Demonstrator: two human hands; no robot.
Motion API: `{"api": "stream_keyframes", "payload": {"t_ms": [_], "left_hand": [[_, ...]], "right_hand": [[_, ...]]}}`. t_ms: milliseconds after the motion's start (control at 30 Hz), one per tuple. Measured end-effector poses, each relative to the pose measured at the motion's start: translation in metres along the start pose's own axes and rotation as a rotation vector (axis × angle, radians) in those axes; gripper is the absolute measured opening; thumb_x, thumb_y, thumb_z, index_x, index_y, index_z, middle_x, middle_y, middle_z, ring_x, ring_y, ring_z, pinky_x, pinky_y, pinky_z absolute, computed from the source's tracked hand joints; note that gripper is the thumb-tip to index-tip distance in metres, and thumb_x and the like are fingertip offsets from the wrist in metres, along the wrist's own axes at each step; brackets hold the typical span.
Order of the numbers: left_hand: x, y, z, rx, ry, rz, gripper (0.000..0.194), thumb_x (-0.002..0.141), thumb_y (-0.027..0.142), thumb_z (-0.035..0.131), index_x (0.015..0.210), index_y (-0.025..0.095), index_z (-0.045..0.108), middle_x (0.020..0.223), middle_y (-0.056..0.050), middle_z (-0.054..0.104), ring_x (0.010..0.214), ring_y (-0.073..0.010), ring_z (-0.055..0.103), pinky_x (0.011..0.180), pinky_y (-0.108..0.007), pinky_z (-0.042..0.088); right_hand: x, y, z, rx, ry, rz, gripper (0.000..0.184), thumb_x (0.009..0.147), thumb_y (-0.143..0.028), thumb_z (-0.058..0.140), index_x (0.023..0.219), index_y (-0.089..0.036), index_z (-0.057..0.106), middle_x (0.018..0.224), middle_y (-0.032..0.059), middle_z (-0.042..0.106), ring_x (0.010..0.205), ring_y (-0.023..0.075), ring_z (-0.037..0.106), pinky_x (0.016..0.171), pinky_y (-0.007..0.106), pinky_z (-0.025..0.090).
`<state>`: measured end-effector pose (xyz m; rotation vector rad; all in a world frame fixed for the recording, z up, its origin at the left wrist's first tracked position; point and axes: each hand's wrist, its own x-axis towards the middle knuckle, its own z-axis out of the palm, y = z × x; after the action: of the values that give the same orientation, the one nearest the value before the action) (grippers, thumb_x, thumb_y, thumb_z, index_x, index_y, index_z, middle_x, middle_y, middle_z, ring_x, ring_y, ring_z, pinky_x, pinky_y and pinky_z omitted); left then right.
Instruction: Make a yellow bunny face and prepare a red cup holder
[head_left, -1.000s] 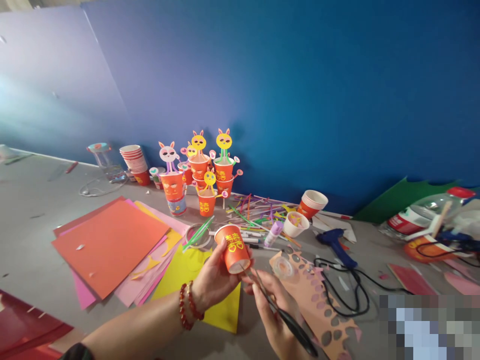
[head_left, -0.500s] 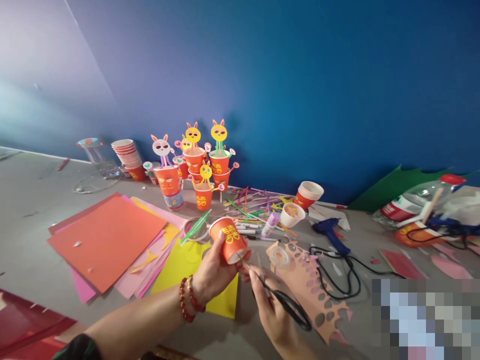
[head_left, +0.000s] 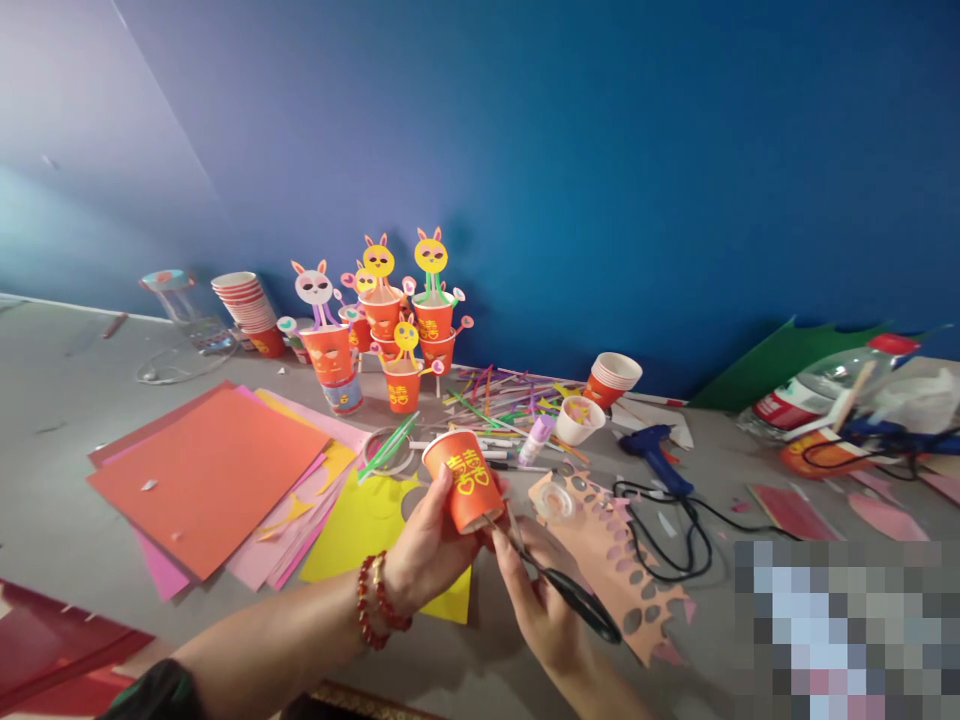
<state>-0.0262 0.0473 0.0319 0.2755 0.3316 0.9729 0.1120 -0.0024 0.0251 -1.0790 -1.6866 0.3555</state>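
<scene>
A red paper cup point(head_left: 463, 482) with yellow characters is gripped in my left hand point(head_left: 429, 548), tilted with its base toward my right side. Closed around a pair of black-handled scissors point(head_left: 574, 598) is my right hand point(head_left: 544, 600). One scissor blade meets the base of the cup; the tip is hard to make out. Beneath the cup lies a yellow paper sheet point(head_left: 352, 540), and green pipe cleaners point(head_left: 388, 448) rest just behind it.
Finished cup figures point(head_left: 403, 385) with animal faces stand at the back. Orange paper point(head_left: 210, 470) is stacked left. Right are cut peach paper point(head_left: 600, 560), a blue glue gun point(head_left: 660, 460) with cord, a glue stick point(head_left: 536, 440), stacked cups point(head_left: 611, 380) and a bottle point(head_left: 832, 380).
The cup has turned slightly in my left hand, its base now lower and farther right. My right hand and the scissors have shifted a little with it. The view has moved slightly.
</scene>
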Motion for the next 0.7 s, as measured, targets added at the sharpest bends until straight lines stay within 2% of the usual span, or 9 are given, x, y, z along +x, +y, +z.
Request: {"api": "stream_keyframes", "payload": {"t_ms": [133, 233, 400, 533, 700], "left_hand": [[-0.001, 0.002, -0.004, 0.002, 0.002, -0.022, 0.047, 0.088, 0.046, 0.069, 0.114, 0.007, 0.067, 0.107, -0.013, 0.071, 0.092, -0.0215, 0.067, 0.084, -0.033, 0.051], [-0.002, 0.003, -0.008, 0.065, 0.045, -0.029, 0.049, 0.082, 0.044, 0.075, 0.115, 0.009, 0.067, 0.111, -0.013, 0.071, 0.092, -0.0213, 0.067, 0.083, -0.033, 0.051], [-0.002, 0.005, -0.008, 0.207, 0.082, 0.076, 0.035, 0.073, 0.032, 0.085, 0.096, 0.011, 0.07, 0.091, -0.007, 0.072, 0.082, -0.0166, 0.065, 0.079, -0.028, 0.05], [-0.001, 0.001, -0.008, 0.219, 0.055, 0.076, 0.032, 0.076, 0.034, 0.083, 0.091, 0.01, 0.069, 0.085, -0.007, 0.071, 0.078, -0.0167, 0.065, 0.076, -0.029, 0.051], [-0.002, -0.003, -0.008, 0.255, -0.033, 0.057, 0.031, 0.08, 0.034, 0.078, 0.096, 0.009, 0.069, 0.085, -0.008, 0.071, 0.073, -0.0177, 0.064, 0.07, -0.029, 0.051]], "right_hand": [[0.009, -0.005, -0.009, 0.006, -0.103, -0.016, 0.025, 0.096, -0.017, 0.049, 0.073, -0.02, 0.059, 0.064, 0.0026, 0.063, 0.06, 0.0181, 0.063, 0.058, 0.029, 0.049], [0.008, 0.003, -0.011, -0.007, -0.128, -0.097, 0.022, 0.094, -0.014, 0.05, 0.075, -0.02, 0.059, 0.066, 0.0025, 0.063, 0.062, 0.0175, 0.062, 0.061, 0.028, 0.048], [0.003, 0.014, -0.008, -0.095, -0.149, -0.18, 0.027, 0.096, -0.011, 0.044, 0.073, -0.02, 0.055, 0.064, 0.0021, 0.061, 0.06, 0.016, 0.06, 0.058, 0.027, 0.044], [0.003, 0.013, -0.008, -0.1, -0.11, -0.114, 0.031, 0.1, -0.015, 0.04, 0.075, -0.02, 0.058, 0.066, 0.0028, 0.065, 0.062, 0.0165, 0.063, 0.06, 0.028, 0.046], [0.001, 0.008, -0.01, -0.077, -0.058, 0.068, 0.036, 0.103, -0.024, 0.042, 0.073, -0.021, 0.063, 0.064, 0.001, 0.067, 0.061, 0.0168, 0.065, 0.062, 0.027, 0.049]]}}
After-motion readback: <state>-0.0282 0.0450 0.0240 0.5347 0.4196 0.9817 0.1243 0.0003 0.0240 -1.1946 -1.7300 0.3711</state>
